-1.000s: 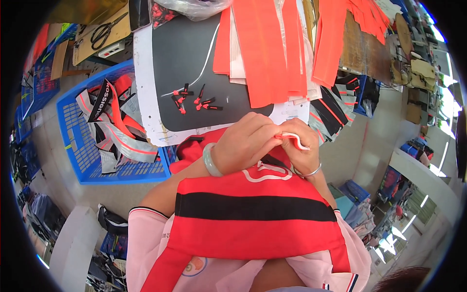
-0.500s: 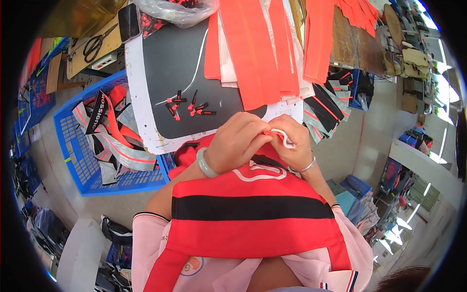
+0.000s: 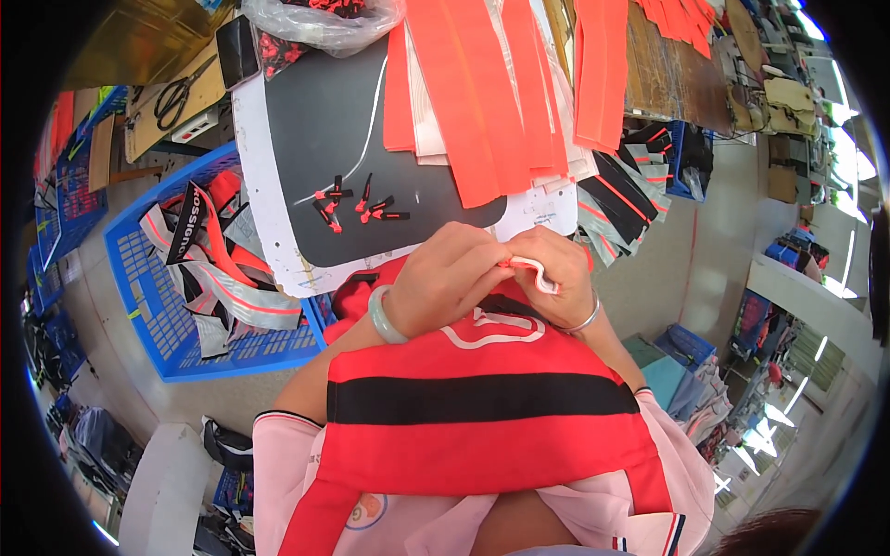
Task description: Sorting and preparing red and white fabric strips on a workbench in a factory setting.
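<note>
My left hand and my right hand meet just below the table's front edge, both pinching a small white and orange strip that bends between the fingers. A pale green bangle sits on my left wrist and a thin silver one on my right. Under the hands lies a red garment with a black band across my lap. On the dark mat ahead lie several small red and black zipper pulls.
Long orange fabric strips hang over the mat's right side. A blue basket with grey and red pieces stands at my left. Scissors and a phone lie far left; a clear bag sits at the top.
Both hands stayed together on the strip, working it between the fingers. The view shifted so the table appears slightly higher and nearer.
</note>
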Available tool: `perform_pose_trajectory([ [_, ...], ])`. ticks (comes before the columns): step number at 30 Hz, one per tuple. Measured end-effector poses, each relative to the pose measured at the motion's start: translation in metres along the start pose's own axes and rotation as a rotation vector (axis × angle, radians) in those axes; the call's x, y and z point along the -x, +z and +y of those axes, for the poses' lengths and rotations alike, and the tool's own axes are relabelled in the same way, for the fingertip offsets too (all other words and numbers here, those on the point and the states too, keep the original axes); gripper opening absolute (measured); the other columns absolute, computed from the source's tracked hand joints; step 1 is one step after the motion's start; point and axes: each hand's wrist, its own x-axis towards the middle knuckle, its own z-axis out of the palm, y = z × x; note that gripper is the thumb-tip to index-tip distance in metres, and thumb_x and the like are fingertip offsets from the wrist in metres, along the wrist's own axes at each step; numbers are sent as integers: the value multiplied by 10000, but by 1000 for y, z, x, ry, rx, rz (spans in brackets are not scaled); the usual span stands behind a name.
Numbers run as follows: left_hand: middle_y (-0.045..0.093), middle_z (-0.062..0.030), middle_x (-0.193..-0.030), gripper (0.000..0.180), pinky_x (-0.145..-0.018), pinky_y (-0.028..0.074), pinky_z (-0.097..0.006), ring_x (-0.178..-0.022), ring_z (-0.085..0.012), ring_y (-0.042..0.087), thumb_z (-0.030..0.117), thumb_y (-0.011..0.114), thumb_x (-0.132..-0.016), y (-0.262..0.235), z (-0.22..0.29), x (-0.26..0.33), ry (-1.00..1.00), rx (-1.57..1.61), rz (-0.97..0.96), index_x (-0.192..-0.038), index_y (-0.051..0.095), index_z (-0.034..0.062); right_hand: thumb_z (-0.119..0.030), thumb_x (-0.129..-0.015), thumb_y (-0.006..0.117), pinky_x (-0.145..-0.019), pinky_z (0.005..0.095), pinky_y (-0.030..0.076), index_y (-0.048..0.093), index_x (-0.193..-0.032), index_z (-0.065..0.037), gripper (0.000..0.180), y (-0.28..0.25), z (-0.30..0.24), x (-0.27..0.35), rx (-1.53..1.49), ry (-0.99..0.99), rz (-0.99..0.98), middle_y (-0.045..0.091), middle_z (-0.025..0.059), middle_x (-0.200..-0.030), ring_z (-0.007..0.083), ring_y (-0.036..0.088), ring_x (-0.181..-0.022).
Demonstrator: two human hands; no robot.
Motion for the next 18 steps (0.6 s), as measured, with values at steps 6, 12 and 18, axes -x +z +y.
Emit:
perform_pose_trajectory([
  [6, 597, -101, -854, 217, -685, 476, -351, -777, -280, 573, 86, 738, -776, 2, 0, 2, -45, 80, -1, -947, 616, 34, -44, -803, 665, -662, 356, 492, 669, -918, -26, 117, -2, 4, 1, -70, 94, -44, 654, 121, -832, 291, 628, -755],
  [12, 598, -89, -839, 191, -684, 466, -363, -770, -273, 569, 77, 732, -780, -1, 2, 2, -142, 236, -38, -933, 622, 44, -66, -808, 669, -663, 352, 493, 673, -922, -30, 120, 0, 4, 4, -61, 73, -59, 656, 118, -826, 284, 632, -759],
  [18, 609, -89, -849, 180, -686, 475, -341, -770, -263, 583, 77, 729, -784, 0, -1, 5, -124, 188, -61, -928, 629, 39, -70, -802, 664, -667, 354, 491, 671, -954, -28, 158, -1, -2, 8, -36, 146, -98, 650, 127, -840, 290, 630, -762],
])
